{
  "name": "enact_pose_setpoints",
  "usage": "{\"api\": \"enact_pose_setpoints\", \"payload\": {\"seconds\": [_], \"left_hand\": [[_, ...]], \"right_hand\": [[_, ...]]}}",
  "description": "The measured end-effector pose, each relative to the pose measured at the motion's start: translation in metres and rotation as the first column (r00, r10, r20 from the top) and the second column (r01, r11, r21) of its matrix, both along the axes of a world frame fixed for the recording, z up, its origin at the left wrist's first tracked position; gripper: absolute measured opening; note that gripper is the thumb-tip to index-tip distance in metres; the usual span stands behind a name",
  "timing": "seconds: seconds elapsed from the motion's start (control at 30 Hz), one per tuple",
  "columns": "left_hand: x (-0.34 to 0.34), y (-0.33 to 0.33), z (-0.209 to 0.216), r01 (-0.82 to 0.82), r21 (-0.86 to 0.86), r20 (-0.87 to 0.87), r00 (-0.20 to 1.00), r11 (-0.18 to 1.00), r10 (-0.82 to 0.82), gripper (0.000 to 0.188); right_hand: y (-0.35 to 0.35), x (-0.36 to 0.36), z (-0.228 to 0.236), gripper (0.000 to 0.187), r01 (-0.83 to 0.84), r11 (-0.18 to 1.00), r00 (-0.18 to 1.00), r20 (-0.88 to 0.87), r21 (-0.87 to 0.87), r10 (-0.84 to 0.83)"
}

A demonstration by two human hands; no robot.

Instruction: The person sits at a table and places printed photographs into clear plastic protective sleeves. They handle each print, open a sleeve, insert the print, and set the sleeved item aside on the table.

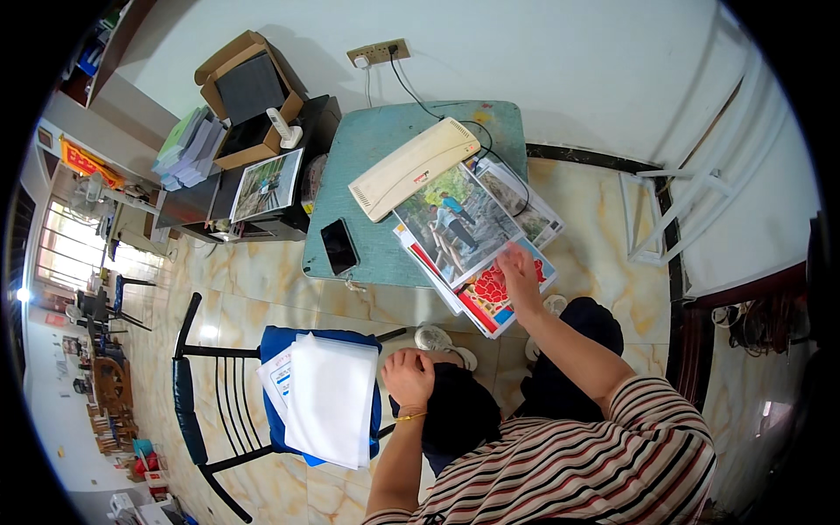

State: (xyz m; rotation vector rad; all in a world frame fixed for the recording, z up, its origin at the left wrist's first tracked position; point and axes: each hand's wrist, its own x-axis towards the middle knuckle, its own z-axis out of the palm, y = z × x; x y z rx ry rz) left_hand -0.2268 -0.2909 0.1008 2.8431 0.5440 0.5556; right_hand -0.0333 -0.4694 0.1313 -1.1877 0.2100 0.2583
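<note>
One photo (458, 223) against the laminator (414, 169), right fingers (509, 262) near its edge

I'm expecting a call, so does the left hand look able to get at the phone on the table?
Probably yes: the left hand looks empty, and nothing covers the phone.

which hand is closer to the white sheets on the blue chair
Left. The left hand is just right of the white sheets; the right hand is farther off, over the red flower picture.
</note>
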Motion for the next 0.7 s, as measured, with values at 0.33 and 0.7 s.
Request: {"api": "enact_pose_setpoints", "payload": {"seconds": [0.33,0.7], "left_hand": [[-0.01,0.009,-0.054,0.028,0.025,0.087,0.996,0.999,-0.03,0.01],[-0.002,-0.019,0.0,0.009,0.104,0.06,0.998,0.995,-0.015,0.011]], "right_hand": [[-0.03,-0.075,0.328,0.018,-0.653,0.737,-0.101,0.985,-0.172,0.141],[-0.065,-0.105,0.338,0.013,-0.709,0.705,-0.057,0.995,0.019,-0.085]]}}
